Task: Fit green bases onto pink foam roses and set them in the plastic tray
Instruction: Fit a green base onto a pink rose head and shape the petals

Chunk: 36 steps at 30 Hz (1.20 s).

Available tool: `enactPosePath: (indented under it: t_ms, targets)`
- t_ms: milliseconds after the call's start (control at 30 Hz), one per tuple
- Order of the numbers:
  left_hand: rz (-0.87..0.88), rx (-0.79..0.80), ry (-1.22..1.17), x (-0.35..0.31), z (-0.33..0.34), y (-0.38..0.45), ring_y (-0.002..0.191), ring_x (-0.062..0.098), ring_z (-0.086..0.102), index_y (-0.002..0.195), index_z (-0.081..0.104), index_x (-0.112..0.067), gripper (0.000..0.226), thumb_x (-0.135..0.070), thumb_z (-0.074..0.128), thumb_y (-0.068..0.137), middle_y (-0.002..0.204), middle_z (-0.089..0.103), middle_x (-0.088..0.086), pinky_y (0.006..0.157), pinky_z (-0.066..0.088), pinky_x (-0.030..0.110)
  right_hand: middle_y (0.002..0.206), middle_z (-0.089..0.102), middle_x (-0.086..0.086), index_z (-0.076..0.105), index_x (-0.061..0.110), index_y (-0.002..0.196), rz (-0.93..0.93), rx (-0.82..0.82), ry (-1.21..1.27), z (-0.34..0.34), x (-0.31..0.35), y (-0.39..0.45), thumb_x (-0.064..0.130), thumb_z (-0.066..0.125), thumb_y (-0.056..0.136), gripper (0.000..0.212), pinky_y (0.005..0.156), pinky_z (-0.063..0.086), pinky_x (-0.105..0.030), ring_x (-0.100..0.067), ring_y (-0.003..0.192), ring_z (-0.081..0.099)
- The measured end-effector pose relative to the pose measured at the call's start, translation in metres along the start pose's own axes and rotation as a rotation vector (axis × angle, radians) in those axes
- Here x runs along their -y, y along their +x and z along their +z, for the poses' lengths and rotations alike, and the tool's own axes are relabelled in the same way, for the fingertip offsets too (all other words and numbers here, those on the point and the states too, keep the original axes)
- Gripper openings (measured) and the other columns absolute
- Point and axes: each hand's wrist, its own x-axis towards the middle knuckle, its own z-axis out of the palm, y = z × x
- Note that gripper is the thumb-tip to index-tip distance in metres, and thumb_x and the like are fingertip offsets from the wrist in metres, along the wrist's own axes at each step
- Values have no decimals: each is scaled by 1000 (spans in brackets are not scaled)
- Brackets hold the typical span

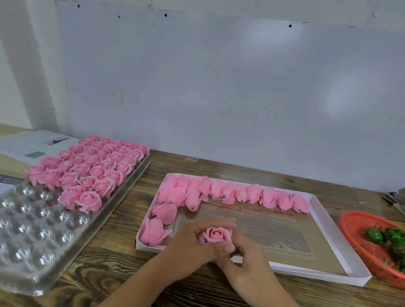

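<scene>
**Q:** Head view, entry one: where are your hands?

**Me:** Both meet low in the centre, over the near edge of the white cardboard box (316, 201). My left hand (192, 244) comes in from the lower left, forearm angled up across the wooden table (121, 254), with the fingers curled round the far side of one pink rose (214, 235). My right hand (247, 261) comes in from the lower right, its fingers bent and pinching at the rose's underside. The bloom faces up towards me.

**Q:** So both are grasping it?

**Me:** Yes, both hold the same rose between them. I cannot tell whether a green base sits under it; my fingers hide that part.

**Q:** Where is the other stock?

**Me:** Loose roses (237, 192) lie on their sides in the box, in a row along its far wall and a short column down its left side. Green bases (396, 238) lie heaped in the red mesh basket (355, 222), just right of the box.

**Q:** And the tray?

**Me:** The clear plastic tray (18, 237) lies to my left. Finished roses (93, 166) stand upright in its far cells, packed touching one another; the near cells show bare plastic cups.

**Q:** Anything else on the bench?

**Me:** Printed paper sheets (30, 144) lie behind the tray, and a stack of flat grey pieces (403, 201) sits at the far right edge, behind the basket.
</scene>
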Motion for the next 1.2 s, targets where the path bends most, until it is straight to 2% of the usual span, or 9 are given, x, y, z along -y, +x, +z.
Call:
enactPosePath:
  t_ms: [167,267,367,500,700,800,1033,1133,1200]
  targets:
    - [-18,15,63,2,-1,0,115,12,65,127,65,-38,61,-36,90,72,122,68,-11,94,53,25,109,71,15,62,45,117,-23,-3,73,-2,4,1,32,56,86,34,84,55,-34,-13,100,67]
    - [-12,3,38,-3,0,-1,113,10,65,126,63,-42,58,-54,84,73,122,66,-14,89,53,22,107,72,12,64,42,115,-8,17,71,-4,5,2,30,57,88,31,84,54,-39,-16,97,66]
    - [8,-21,5,-10,-1,-3,115,8,64,119,69,-45,46,-72,60,84,121,69,-14,91,51,19,99,72,8,66,37,111,14,63,41,-5,5,2,28,55,85,29,85,53,-42,-19,93,65]
    - [38,-20,-15,-12,-1,-3,122,9,62,100,79,-40,32,-64,66,83,127,69,-14,97,50,22,96,73,7,67,38,109,21,120,12,-6,4,2,25,58,85,29,86,53,-42,-17,93,67]
    - [32,12,34,-10,0,-4,119,6,63,99,78,-42,17,-37,76,83,123,70,-17,95,49,17,101,73,15,69,40,109,44,142,57,-9,5,1,31,60,82,30,85,53,-24,-6,98,67]
    - [15,34,78,-10,0,-3,119,2,62,101,77,-44,22,-31,79,82,124,69,-21,95,47,12,107,72,15,66,46,111,31,145,84,-10,8,0,30,60,82,34,86,52,-20,-5,101,66]
    - [-32,38,99,-6,1,-4,114,4,65,121,69,-41,47,-43,83,76,118,72,-15,92,50,16,107,72,16,66,49,112,12,80,135,-8,11,1,30,65,84,33,86,53,-21,-5,100,67]
    - [-32,16,99,-2,-1,-2,118,9,63,129,63,-35,61,-43,86,73,123,68,-11,96,50,23,103,74,13,68,47,110,12,-9,157,-5,9,2,36,68,78,34,83,56,-30,-12,95,69]
    - [-30,21,92,-1,-1,-1,121,9,61,132,57,-43,68,-43,87,71,127,66,-12,98,50,24,97,76,10,70,45,105,55,-114,205,-4,5,4,33,75,70,38,80,58,-35,-21,89,70]
